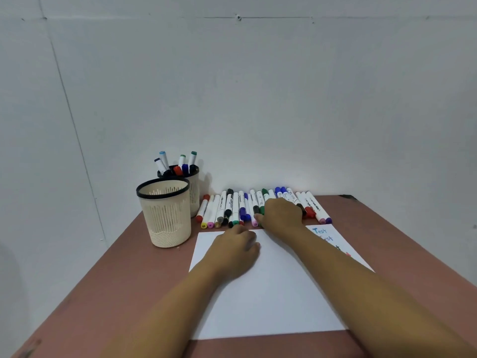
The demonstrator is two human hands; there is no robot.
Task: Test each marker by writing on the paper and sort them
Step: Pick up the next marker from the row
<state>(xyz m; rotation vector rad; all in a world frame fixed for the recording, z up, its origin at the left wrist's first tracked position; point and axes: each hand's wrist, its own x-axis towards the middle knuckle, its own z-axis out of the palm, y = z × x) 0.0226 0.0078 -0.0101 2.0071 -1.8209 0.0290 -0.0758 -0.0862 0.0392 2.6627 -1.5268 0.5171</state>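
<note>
On the worktop [129, 280] lies the paper [271, 293], its written corner partly behind the right forearm [361, 275]. The row of markers [232, 205] lies just beyond it: light, stiff, smooth barrels, apt to roll, best pinched mid-barrel, we judge. Our left hand [235, 248] rests loosely curled on the paper; our right hand [281, 214] covers several markers, and we cannot tell whether it pinches one.

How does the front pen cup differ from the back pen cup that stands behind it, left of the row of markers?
The front cup shows no marker above its rim; the back cup holds several markers that stick out of it. The front cup stands nearer and in full view; the back cup stands farther back, partly hidden behind the front one. Both are upright, with cream slotted walls and a black rim.
</note>
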